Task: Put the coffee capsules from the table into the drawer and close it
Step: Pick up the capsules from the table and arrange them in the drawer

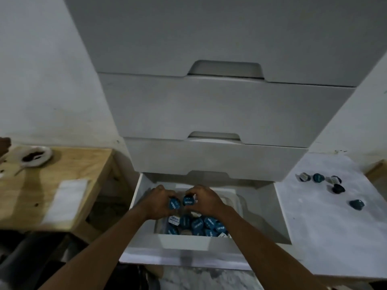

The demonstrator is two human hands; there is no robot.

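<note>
Capsules point(196, 225) fill a white box point(184, 241) inside the open bottom drawer point(280, 216) of a tall white cabinet point(209, 38), and more lie on the pale tabletop point(326, 237) to the right. The room is dim, with plain whitish walls point(41, 80) on both sides of the cabinet. The cabinet front is smooth and matte; three closed drawer fronts stack above the open one, each with a trapezoid cut-out for a handle. The drawer is pulled out toward the camera, its white walls flat and square-cornered. Left of the cabinet stands a bare plywood table point(62, 185) with visible grain, carrying a white sheet point(67, 197) and a small round white dish point(36, 156) with dark contents. The right tabletop looks like pale, faintly mottled stone.

Both bare forearms reach into the drawer from below. The left hand point(157, 203) has its grip closed on one blue capsule point(174, 204), and the right hand point(206, 198) has its grip closed on another point(187, 200); the two sit side by side, round printed lids facing the camera, above the box.

On the right tabletop five capsules are scattered, well apart from the drawer: three in a rough row at the back, one just nearer, and one teal capsule point(356, 204) nearest. The box holds roughly a dozen, small squat cups with blue or white foil lids, jumbled and touching; the exact number cannot be told.
</note>
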